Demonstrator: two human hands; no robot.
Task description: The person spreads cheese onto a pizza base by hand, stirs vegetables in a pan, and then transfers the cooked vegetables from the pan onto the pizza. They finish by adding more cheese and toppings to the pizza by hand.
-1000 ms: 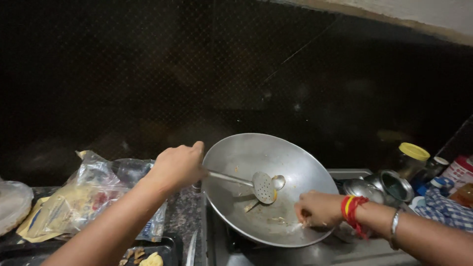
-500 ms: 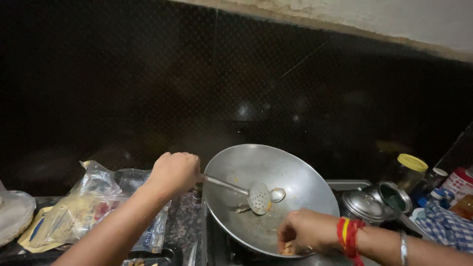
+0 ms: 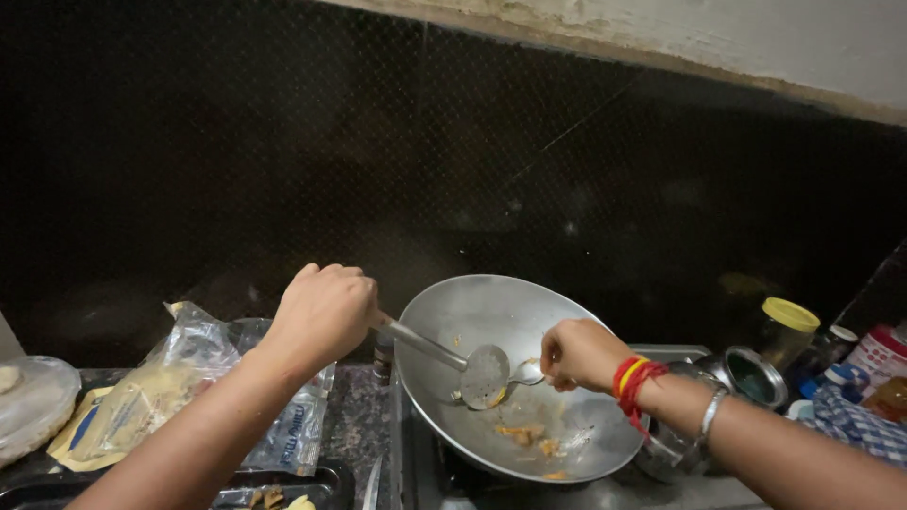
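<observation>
A wide, round, grey metal wok (image 3: 529,378) is seen at lower centre of the frame, tilted on a stove, with a few pale yellow food scraps (image 3: 521,434) lying near its lower rim. The left hand (image 3: 321,316), left of the wok, is closed in a fist around the handle of a perforated round metal skimmer (image 3: 484,374), whose disc rests inside the wok. The right hand (image 3: 578,353), over the wok's right half, is pinched shut on a small metal spoon (image 3: 529,374) that touches the skimmer's disc. Red and yellow threads (image 3: 635,380) and a metal bangle (image 3: 710,416) are worn on the right wrist.

At lower left, crumpled clear plastic bags holding pale food (image 3: 161,392) are crowded just beside the left forearm, with a black tray (image 3: 312,486) below them. At lower right, a glass jar with a yellow lid (image 3: 786,331), an open steel container (image 3: 751,373) and a blue checked cloth (image 3: 855,420) are grouped close behind the right forearm.

A dark speckled stone counter (image 3: 354,425) is visible between the bags and the stove. The upper frame is filled by a dark wall (image 3: 378,142), and a pale strip (image 3: 756,42) is seen at upper right.
</observation>
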